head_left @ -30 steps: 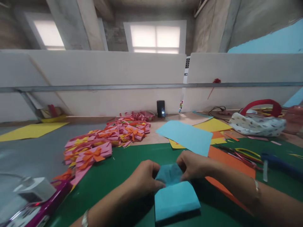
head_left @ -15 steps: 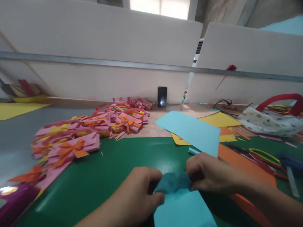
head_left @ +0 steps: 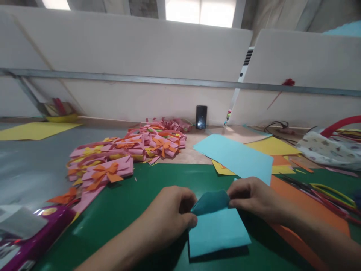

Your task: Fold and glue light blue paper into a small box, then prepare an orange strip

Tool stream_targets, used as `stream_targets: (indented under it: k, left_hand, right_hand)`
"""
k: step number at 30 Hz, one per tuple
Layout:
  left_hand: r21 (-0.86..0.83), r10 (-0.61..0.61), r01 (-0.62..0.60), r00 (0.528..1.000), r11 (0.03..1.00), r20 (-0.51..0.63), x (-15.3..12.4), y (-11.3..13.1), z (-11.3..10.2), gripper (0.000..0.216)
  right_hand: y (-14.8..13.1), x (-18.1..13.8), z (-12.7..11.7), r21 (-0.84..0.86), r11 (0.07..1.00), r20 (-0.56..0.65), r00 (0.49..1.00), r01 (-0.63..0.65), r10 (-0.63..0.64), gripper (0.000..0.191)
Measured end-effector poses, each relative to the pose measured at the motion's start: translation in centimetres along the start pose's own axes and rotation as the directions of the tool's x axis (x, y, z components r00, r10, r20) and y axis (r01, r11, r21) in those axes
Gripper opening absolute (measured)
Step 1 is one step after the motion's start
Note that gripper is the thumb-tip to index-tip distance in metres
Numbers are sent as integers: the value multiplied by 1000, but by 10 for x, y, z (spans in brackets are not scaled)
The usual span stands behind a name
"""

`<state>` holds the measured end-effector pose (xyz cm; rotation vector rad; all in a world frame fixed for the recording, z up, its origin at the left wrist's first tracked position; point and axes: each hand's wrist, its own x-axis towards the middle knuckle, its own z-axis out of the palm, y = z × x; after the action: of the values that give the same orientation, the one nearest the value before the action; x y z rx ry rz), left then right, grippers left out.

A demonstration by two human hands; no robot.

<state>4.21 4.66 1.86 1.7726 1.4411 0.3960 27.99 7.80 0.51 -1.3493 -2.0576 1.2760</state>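
Note:
A folded light-blue paper (head_left: 217, 231) lies on the green cutting mat (head_left: 135, 203) in front of me. My left hand (head_left: 169, 216) pinches its upper left corner, fingers closed on the raised fold. My right hand (head_left: 254, 197) pinches the upper right corner the same way. The far flap of the paper stands up between both hands.
A heap of pink paper pieces with orange and yellow bows (head_left: 124, 154) lies left of centre. Loose blue (head_left: 237, 156), yellow (head_left: 270, 146) and orange (head_left: 307, 205) sheets lie to the right. A dark phone (head_left: 201, 117) leans against the white partition. A purple object (head_left: 34, 241) sits near left.
The view has tilted down and shifted slightly. Both hands stay pinched on the blue paper, and its far flap now stands up more clearly between them.

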Motion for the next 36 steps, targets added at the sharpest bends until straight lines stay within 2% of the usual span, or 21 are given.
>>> stream_targets:
  k: [2,5,8,11,15,18,24,28,32,36]
  left_hand:
    - [39,-1,2,1000,999,-16,2,-1,3,7]
    - [83,-21,24,999,996,-41,2,-1,4,10]
    - [85,-28,31,999,996,-46,2,-1,6,9]
    - [120,5,3,998,993,-69,3,-2,8,9]
    - [210,43,-22,994,977,-96,3,-5,13,6]
    - [235,56,-29,992,971,-110,1,-7,16,6]
    - [270,94,-58,988,961,-120,-4,-9,18,6]
    - [308,100,-56,987,950,-128,-3,-8,19,6]
    - [333,87,-37,987,942,-135,-5,-7,21,6]
    - [332,80,-41,991,942,-105,-7,-5,21,7]
  right_hand:
    - [-2,-1,-1,14,999,26,999,-33,33,15]
    - [-7,-4,-1,-52,997,24,998,-53,55,17]
    - [-11,-7,2,-167,986,10,1000,-3,5,10]
    - [-17,-11,2,-270,962,-2,999,37,-39,14]
    - [-23,-17,4,-226,973,42,997,-48,59,18]
    - [-23,-20,10,-289,954,31,995,-78,91,18]
    - [-22,-19,21,-420,907,-24,1000,-17,7,19]
    - [-26,-22,18,-416,909,-59,998,-10,-16,19]
    - [-24,-26,22,-466,885,-46,999,-13,-10,19]
    - [-21,-26,28,-536,844,-55,997,23,-62,16]
